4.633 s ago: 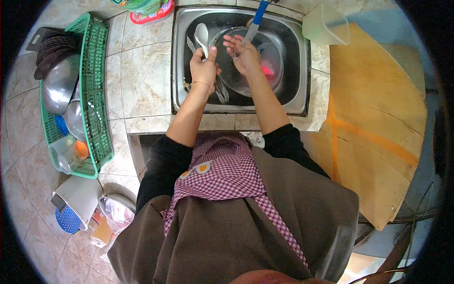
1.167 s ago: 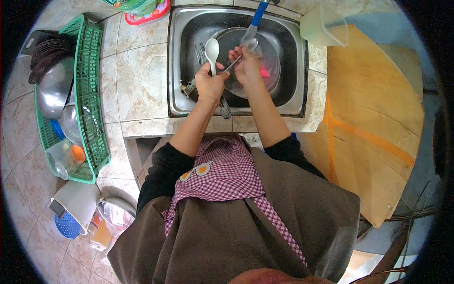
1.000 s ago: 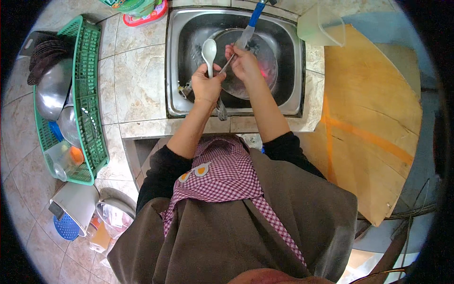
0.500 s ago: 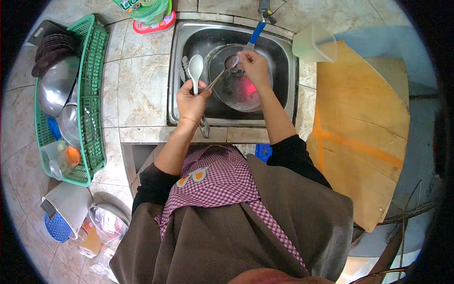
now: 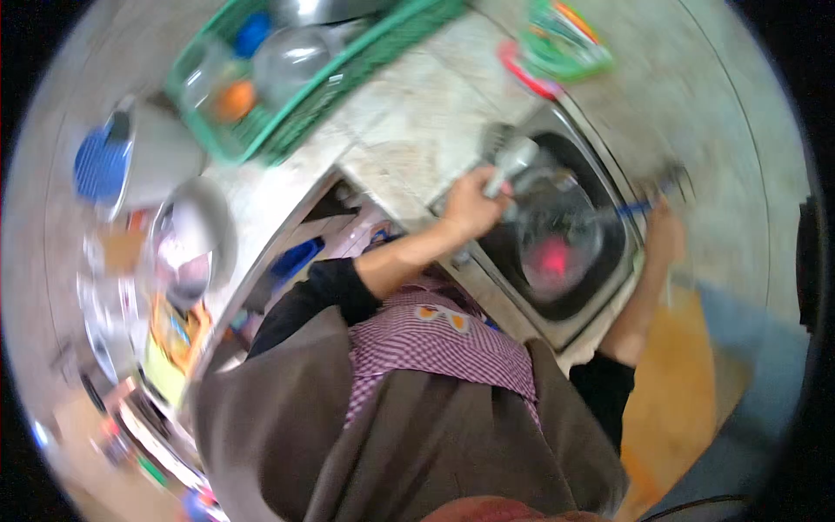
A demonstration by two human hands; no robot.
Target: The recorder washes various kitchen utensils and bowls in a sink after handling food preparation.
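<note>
My left hand [image 5: 474, 204] is closed on the handle of a white spoon [image 5: 520, 154] over the near left edge of the steel sink [image 5: 567, 335]. Blur hides whether other cutlery is in that hand. My right hand [image 5: 665, 233] reaches past the sink's far right side to the tap [image 5: 674, 178], close to its blue sleeve [image 5: 633, 209]. Its fingers are smeared, so their grip is unclear. Inside the sink lies a round vessel [image 5: 561, 228] with a bright pink-red patch in it.
Left of the sink, a green basket [image 5: 300, 122] on the tiled counter holds bowls and cups. A green pouch [image 5: 564, 43] stands behind the sink beside a pink-red lid or tray [image 5: 526, 71]. A wooden board [image 5: 674, 383] lies at the right; a white bucket [image 5: 161, 157] stands far left.
The view has swung round and blurred. My right hand has left the spoon bowl over the sink and moved to the tap. My left hand still holds the white spoon.
</note>
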